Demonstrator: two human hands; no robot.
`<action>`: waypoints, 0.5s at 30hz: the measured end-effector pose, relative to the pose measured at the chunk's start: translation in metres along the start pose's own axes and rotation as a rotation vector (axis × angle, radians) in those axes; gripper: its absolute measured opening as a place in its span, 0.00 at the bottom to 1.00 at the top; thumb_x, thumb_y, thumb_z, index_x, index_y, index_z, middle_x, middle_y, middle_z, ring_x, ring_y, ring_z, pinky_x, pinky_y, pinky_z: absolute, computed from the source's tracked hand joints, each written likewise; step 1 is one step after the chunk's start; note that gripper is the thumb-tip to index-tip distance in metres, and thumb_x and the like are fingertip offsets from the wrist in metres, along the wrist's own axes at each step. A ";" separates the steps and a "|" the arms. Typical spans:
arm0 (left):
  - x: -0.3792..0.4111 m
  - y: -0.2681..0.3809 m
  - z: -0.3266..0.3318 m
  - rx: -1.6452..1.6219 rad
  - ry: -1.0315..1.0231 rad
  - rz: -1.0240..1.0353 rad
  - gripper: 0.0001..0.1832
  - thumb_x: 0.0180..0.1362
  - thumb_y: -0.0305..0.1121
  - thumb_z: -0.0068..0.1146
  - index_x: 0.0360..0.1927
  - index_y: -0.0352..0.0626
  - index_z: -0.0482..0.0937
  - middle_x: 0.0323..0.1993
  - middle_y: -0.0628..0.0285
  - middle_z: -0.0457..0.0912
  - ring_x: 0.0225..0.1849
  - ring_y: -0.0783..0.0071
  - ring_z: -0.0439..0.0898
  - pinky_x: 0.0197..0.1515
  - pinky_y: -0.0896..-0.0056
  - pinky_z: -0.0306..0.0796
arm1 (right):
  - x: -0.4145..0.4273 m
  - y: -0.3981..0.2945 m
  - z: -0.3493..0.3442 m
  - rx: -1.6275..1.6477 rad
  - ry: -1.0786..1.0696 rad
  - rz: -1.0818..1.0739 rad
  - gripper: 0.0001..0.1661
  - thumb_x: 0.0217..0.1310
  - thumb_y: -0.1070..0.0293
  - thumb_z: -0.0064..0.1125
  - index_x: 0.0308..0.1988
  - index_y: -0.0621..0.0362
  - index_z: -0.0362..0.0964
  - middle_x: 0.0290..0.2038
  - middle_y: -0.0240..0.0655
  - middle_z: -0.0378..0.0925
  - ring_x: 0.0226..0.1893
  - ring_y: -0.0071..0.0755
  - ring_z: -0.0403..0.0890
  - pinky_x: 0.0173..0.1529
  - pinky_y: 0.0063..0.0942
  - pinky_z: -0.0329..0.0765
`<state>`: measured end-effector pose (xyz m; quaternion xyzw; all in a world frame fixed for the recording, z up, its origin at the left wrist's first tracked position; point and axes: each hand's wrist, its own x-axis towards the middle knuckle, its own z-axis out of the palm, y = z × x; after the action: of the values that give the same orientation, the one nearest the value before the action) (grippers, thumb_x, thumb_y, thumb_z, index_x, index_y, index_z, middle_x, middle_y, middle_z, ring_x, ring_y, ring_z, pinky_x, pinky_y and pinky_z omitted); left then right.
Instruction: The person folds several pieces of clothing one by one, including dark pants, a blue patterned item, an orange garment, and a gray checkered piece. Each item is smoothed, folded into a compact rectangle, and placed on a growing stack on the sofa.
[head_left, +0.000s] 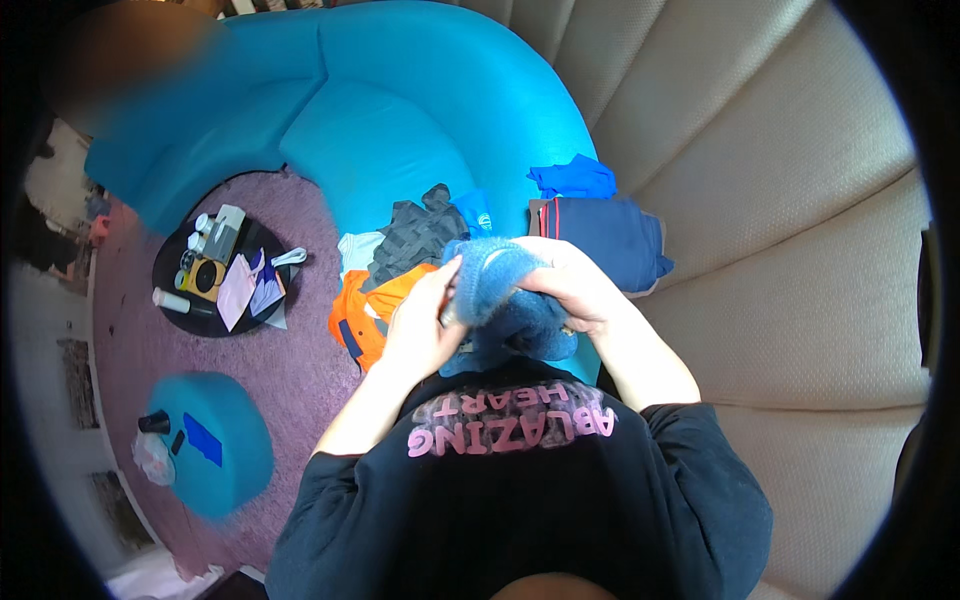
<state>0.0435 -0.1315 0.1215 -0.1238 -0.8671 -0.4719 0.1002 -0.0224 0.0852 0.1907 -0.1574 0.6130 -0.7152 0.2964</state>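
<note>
Both hands hold a fuzzy blue knitted garment (491, 281), bunched up close to my chest. My left hand (424, 319) grips its edge on the left, and my right hand (574, 289) grips it on the right, thumb on top. Just beyond my left hand, an orange garment with dark patches (356, 311), a dark grey checked cloth (420, 240) and a pale cloth (360, 251) lie in a loose pile on the blue sofa (382, 127). A bright blue cloth with a white emblem (472, 210) touches the pile. Past my right hand is a stack of folded navy clothes (604, 240).
Another bright blue cloth (574, 178) lies behind the stack. A padded beige wall (765, 225) rises at the right. On the purple carpet (315, 367) at left are a round black table (169, 259) bearing several small items and a blue pouf (232, 465) with a plastic bag.
</note>
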 end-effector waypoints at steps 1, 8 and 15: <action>-0.001 -0.004 0.007 -0.082 0.063 -0.086 0.28 0.55 0.34 0.62 0.60 0.37 0.72 0.50 0.52 0.80 0.50 0.62 0.81 0.54 0.64 0.72 | -0.003 -0.001 -0.005 -0.003 -0.010 -0.022 0.23 0.58 0.70 0.62 0.54 0.65 0.75 0.50 0.37 0.80 0.52 0.30 0.78 0.61 0.28 0.71; -0.003 -0.001 -0.021 -0.580 0.188 -0.249 0.10 0.60 0.27 0.57 0.43 0.33 0.79 0.40 0.59 0.83 0.39 0.72 0.82 0.44 0.73 0.74 | -0.017 0.026 -0.060 -0.456 -0.250 -0.051 0.30 0.55 0.76 0.65 0.59 0.58 0.72 0.53 0.35 0.78 0.55 0.26 0.76 0.60 0.27 0.71; -0.014 0.007 -0.037 -0.926 0.243 -0.368 0.07 0.61 0.27 0.59 0.40 0.36 0.80 0.36 0.60 0.84 0.36 0.75 0.82 0.41 0.75 0.76 | -0.031 0.070 -0.080 -0.170 -0.056 0.022 0.14 0.69 0.64 0.59 0.48 0.62 0.78 0.40 0.25 0.81 0.40 0.16 0.76 0.48 0.22 0.74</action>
<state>0.0614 -0.1610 0.1429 0.0552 -0.5566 -0.8274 0.0500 -0.0289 0.1619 0.1108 -0.1950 0.6646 -0.6527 0.3070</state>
